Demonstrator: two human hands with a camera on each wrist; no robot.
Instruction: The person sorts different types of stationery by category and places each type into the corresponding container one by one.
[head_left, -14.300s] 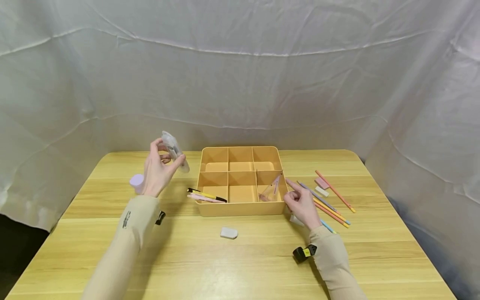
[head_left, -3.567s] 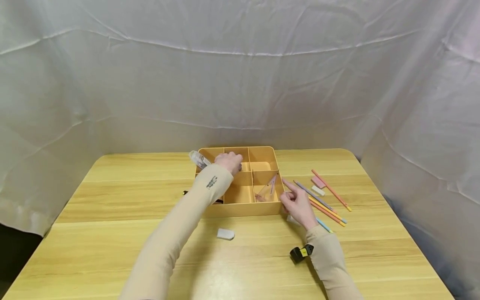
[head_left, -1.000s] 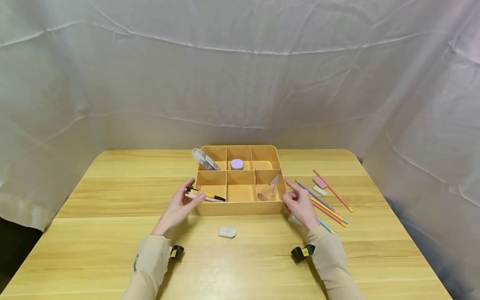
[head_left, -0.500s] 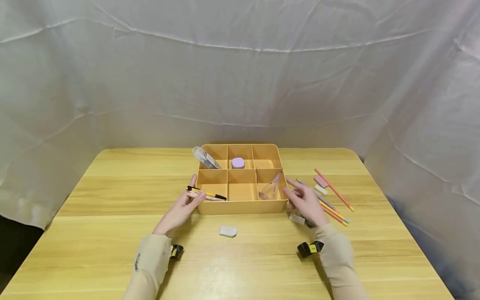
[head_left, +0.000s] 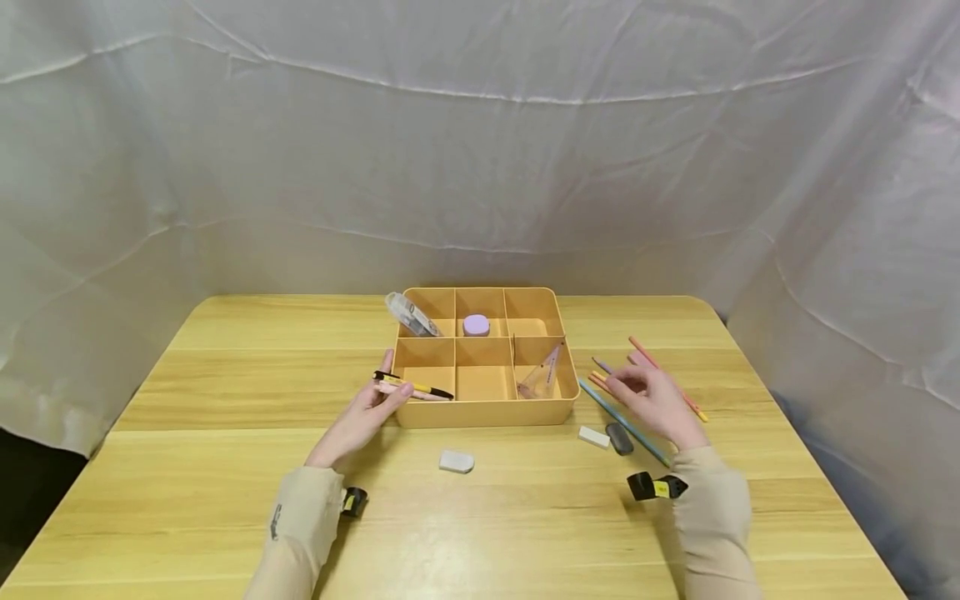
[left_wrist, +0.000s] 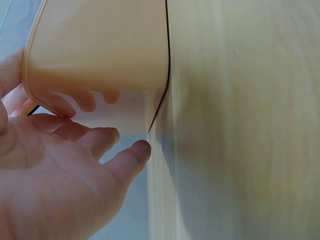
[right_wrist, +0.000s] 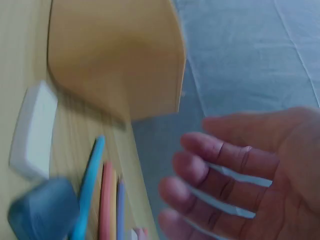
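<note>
An orange storage box with six-part dividers stands at the table's middle. My left hand holds its front left corner, thumb over the rim beside a yellow-and-black pen and a pink pen; in the left wrist view, fingers lie along the outer wall. My right hand is off the box, over the pencils, its fingers loosely bent and nothing in it. Below it lie a blue pencil, a white eraser and a dark grey eraser.
The box holds a clear-cased item, a lilac lidded thing and a transparent set square. A light grey eraser lies in front of it. A red pencil lies right. A grey curtain hangs behind the table.
My right hand has left the box's right side and moved right over the pencils, uncovering the erasers. My left hand stays at the corner. Earlier, the clear-cased and lilac things went into the box.
</note>
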